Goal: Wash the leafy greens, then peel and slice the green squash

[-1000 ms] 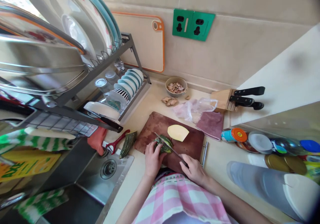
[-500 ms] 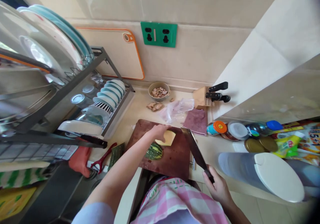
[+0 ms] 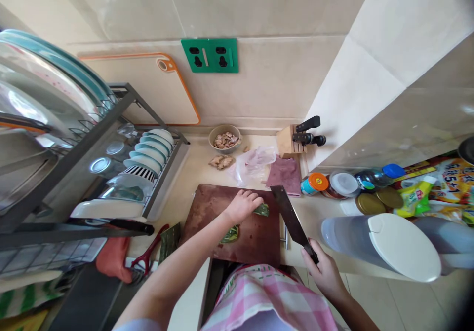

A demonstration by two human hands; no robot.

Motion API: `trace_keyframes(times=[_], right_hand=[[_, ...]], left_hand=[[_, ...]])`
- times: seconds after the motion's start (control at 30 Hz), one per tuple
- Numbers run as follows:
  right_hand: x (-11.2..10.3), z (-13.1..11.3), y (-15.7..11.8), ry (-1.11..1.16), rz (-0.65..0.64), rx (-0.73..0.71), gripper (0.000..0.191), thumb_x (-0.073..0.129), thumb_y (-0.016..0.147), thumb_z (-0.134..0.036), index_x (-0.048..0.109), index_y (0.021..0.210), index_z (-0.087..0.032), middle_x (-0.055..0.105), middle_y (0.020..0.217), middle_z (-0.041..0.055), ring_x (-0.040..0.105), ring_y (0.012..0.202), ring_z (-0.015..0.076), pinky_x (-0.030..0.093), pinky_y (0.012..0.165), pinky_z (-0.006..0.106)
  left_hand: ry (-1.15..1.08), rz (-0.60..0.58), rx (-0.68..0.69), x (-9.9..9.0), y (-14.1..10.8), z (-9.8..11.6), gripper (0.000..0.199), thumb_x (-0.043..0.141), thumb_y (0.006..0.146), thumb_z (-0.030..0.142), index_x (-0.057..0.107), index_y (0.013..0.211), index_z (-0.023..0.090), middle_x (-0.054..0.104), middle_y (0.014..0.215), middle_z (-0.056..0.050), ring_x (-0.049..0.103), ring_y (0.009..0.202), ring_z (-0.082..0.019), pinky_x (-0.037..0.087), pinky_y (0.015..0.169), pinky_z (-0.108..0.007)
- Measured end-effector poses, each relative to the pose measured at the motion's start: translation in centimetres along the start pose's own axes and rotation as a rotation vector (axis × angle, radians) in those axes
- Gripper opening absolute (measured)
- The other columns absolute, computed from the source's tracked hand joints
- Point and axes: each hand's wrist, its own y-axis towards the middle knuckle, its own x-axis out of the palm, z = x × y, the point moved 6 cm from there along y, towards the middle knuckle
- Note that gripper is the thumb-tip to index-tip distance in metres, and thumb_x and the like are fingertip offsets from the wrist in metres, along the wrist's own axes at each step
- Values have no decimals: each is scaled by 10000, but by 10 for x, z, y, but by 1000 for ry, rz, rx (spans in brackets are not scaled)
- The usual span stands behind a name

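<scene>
My left hand (image 3: pixel 243 206) is over the reddish-brown cutting board (image 3: pixel 207 205), fingers slightly spread. Beside its fingertips lies a squash piece (image 3: pixel 262 209), green skin up and partly hidden by the hand. A second green striped piece (image 3: pixel 231 234) rests on the board, partly behind my left forearm. My right hand (image 3: pixel 321 267) grips the black handle of a cleaver (image 3: pixel 291 217), whose dark blade slants over the board's right edge. Left of the board is a longer dark green piece (image 3: pixel 170 242), next to a red-handled peeler (image 3: pixel 149 253).
Behind the board are a bowl of sliced food (image 3: pixel 225 139), ginger (image 3: pixel 221 162), a plastic bag (image 3: pixel 252 164), a purple cloth (image 3: pixel 284 175) and a knife block (image 3: pixel 289 141). A dish rack (image 3: pixel 163 119) stands left; jars (image 3: pixel 343 185) and a lidded container (image 3: pixel 403 247) are right.
The squash piece under my left hand has turned from pale flesh up to green skin up and sits farther right. My left fingers have loosened from it. The whole view has shifted slightly.
</scene>
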Motion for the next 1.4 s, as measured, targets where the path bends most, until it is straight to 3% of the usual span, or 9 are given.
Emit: trace_keyframes(times=[0.07,0.17,0.4,0.6,0.87,1.0,1.17,1.27,1.4], right_hand=[[-1,-4,2,-11,2,-5,305,399,871,-444,482,1040,-204,624,734,10,582,578,134,447,502,193],[-2,-13,4,-48,-37,-41,275,391,879,-428,491,1011,-208,623,759,12,583,635,136,452,548,194],[4,-48,11,-212,-198,-145,263,331,903,-379,492,1017,-205,633,829,39,596,730,160,455,672,248],[12,-80,22,-358,-256,-230,238,321,901,-312,511,1019,-231,645,885,45,610,775,175,434,671,265],[7,-92,25,-520,-344,-250,165,308,901,-253,470,931,-233,622,768,8,594,673,154,357,576,228],[13,-92,33,-640,-422,-206,155,303,900,-231,453,934,-213,616,701,11,581,606,153,280,504,225],[51,-87,65,-737,-451,-157,153,344,894,-234,452,998,-204,632,706,14,589,613,140,226,499,223],[66,-83,81,-680,-428,-211,152,345,895,-251,447,994,-200,627,721,14,587,631,135,231,511,223],[64,-71,82,-531,-376,-296,164,325,895,-274,449,966,-194,591,678,-2,571,608,138,268,525,223]], left_hand=[[-1,158,78,4,-11,5,237,455,849,121,547,1033,240,590,1136,-73,499,1121,-215,376,923,-389],[-18,233,91,17,-37,5,239,469,852,129,567,1028,258,534,1247,-56,411,1224,-201,286,1029,-431],[-135,273,-203,31,-77,4,266,526,828,222,563,1090,245,534,1171,-89,480,1110,-233,422,924,-418],[-235,402,-418,36,-73,5,266,511,836,242,565,1096,250,524,1085,-85,504,998,-220,470,864,-391],[-296,420,-469,42,-71,4,295,511,833,216,554,1119,271,500,1097,-81,465,1022,-234,467,872,-410],[-329,447,-465,44,-70,3,298,497,839,199,552,1124,266,505,1092,-76,453,1036,-236,458,890,-409],[-338,474,-469,44,-70,3,265,507,827,175,576,1076,227,516,1090,-90,452,1038,-240,444,900,-409],[-377,462,-476,45,-71,3,256,513,826,187,559,1072,239,506,1099,-84,463,1045,-244,442,899,-419],[-491,505,-602,46,-73,-5,305,520,830,251,476,1128,204,520,1044,-89,525,984,-233,460,854,-413]])
